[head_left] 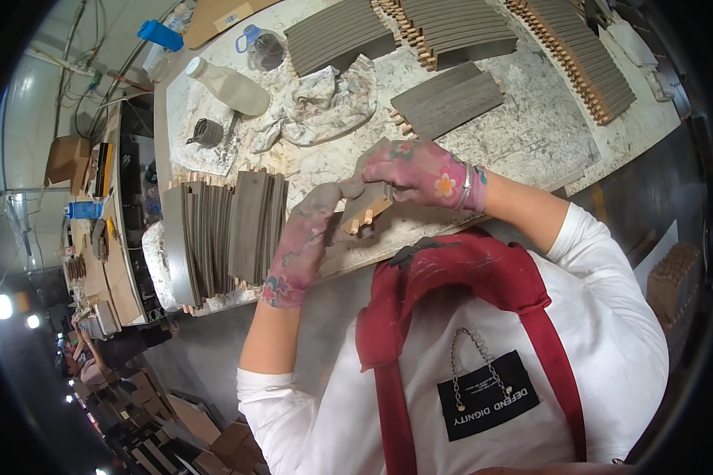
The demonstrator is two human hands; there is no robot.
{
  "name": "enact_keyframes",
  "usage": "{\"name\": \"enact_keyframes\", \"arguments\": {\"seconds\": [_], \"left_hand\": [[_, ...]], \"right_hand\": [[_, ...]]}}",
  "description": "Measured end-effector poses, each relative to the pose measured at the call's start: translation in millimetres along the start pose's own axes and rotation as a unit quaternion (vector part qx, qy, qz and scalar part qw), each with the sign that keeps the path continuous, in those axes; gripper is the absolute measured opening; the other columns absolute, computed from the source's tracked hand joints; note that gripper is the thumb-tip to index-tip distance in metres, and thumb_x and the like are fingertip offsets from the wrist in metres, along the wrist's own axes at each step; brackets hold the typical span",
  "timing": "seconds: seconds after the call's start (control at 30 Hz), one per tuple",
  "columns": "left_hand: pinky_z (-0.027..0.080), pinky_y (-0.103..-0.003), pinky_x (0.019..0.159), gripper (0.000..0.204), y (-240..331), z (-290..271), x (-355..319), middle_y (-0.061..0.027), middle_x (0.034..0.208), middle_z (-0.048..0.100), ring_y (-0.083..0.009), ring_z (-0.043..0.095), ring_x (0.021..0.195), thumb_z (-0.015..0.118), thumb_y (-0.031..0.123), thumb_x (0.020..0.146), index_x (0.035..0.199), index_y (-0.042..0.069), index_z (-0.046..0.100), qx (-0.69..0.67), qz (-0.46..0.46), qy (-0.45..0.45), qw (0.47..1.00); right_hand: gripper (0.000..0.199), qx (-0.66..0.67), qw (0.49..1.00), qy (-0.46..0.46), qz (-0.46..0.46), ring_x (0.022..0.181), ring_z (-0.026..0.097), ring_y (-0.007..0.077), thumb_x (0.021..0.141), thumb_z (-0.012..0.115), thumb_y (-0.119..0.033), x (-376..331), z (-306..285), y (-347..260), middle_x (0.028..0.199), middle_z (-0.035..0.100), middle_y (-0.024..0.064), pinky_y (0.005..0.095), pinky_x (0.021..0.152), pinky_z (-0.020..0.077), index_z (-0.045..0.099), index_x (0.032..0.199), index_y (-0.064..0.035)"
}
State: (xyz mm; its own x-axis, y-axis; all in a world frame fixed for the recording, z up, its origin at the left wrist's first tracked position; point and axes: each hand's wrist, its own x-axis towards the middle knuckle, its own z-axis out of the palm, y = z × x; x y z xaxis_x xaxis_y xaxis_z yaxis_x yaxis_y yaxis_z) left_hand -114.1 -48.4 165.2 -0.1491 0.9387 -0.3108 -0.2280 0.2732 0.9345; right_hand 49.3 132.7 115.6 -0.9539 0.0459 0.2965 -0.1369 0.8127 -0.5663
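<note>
My left hand (305, 237), in a floral pink glove, and my right hand (420, 172), in a matching glove, both grip one small grey curved slat (364, 207) with pale wooden dowel pegs at its end. I hold it over the front edge of the speckled worktable (523, 134). A row of similar grey curved slats (226, 233) stands on edge just left of my left hand.
More stacks of grey slats (448, 99) with pegs lie across the table's far side. A crumpled stained rag (325, 103), a white plastic bottle (230, 85) and a small dark cap (207, 132) sit at the far left. Cardboard boxes fill the floor below left.
</note>
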Motion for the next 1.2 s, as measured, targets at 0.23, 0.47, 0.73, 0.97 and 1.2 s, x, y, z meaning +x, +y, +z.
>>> {"name": "enact_keyframes", "arguments": {"seconds": [0.23,0.47,0.73,0.97,1.2], "left_hand": [[0.047,-0.028,0.095,0.037,17,5,2,-0.0044,0.115,0.059,-0.0152,0.056,0.108,0.063,0.012,0.091,0.126,0.001,0.054,0.002,-0.078,0.023,0.997],[0.05,-0.024,0.078,0.028,7,-6,-1,-0.0021,0.112,0.059,-0.0071,0.057,0.087,0.068,0.02,0.093,0.114,0.004,0.056,0.035,-0.084,-0.026,0.996],[0.052,-0.034,0.094,0.033,14,-27,-19,-0.0103,0.136,0.055,-0.0213,0.058,0.119,0.059,0.021,0.096,0.12,-0.001,0.059,-0.071,-0.026,-0.082,0.994],[0.05,-0.029,0.089,0.023,24,-6,-13,-0.0055,0.128,0.057,-0.0159,0.059,0.106,0.063,0.014,0.095,0.115,0.001,0.061,0.148,-0.168,0.03,0.974],[0.052,-0.025,0.08,0.026,15,-18,-16,-0.005,0.12,0.062,-0.0114,0.06,0.099,0.05,0.006,0.098,0.121,0.002,0.06,0.101,-0.098,0.008,0.99]], "right_hand": [[0.055,-0.013,1.0,-0.015,0.001,0.107,0.059,0.0338,0.075,0.074,-0.017,3,0,0,0.125,0.059,0.0072,0.0429,0.09,0.0499,0.055,0.127,-0.0168],[0.054,-0.066,0.996,-0.058,0.01,0.101,0.062,0.0336,0.074,0.074,-0.017,8,3,-14,0.116,0.061,0.0093,0.0425,0.086,0.0516,0.056,0.125,-0.0145],[0.049,-0.035,0.999,-0.029,0.018,0.108,0.059,0.0319,0.077,0.07,-0.018,5,6,-8,0.118,0.06,0.01,0.0421,0.09,0.0494,0.057,0.124,-0.0124],[0.049,-0.081,0.988,-0.125,0.045,0.107,0.06,0.0311,0.076,0.069,-0.019,14,6,-20,0.117,0.061,0.01,0.0421,0.09,0.0492,0.057,0.123,-0.0108],[0.05,-0.069,0.993,-0.086,0.041,0.11,0.059,0.032,0.075,0.07,-0.018,4,6,-18,0.122,0.06,0.0099,0.0418,0.092,0.0486,0.057,0.123,-0.0103]]}}
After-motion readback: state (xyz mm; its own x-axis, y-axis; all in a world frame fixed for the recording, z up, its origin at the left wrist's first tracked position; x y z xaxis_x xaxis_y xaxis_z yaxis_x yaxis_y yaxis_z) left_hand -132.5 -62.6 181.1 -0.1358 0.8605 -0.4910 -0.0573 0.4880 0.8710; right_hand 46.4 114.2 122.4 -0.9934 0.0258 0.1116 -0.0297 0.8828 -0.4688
